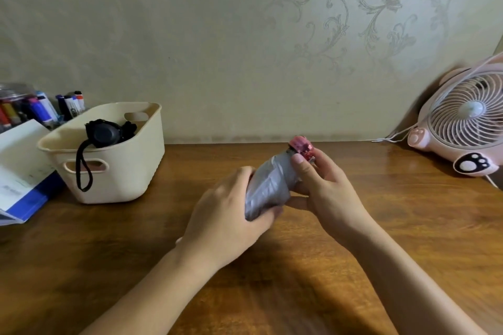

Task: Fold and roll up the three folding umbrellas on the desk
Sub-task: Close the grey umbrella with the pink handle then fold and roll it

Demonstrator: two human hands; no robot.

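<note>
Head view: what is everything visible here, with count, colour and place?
grey umbrella: one, grey with pink end, held over desk centre.
black umbrella: one, black, in the basket, strap over rim.
basket: one, cream, desk left.
markers: several, mixed colours, far left.
folder: one, blue, with white papers, left edge.
fan: one, pink, desk right.
desk: one, brown wood.
left hand: one, grips grey umbrella's near end.
right hand: one, holds its pink end.

Basket [114, 171] left on desk [381, 226], umbrella [104, 133] inside, fan [462, 122] right.
</note>
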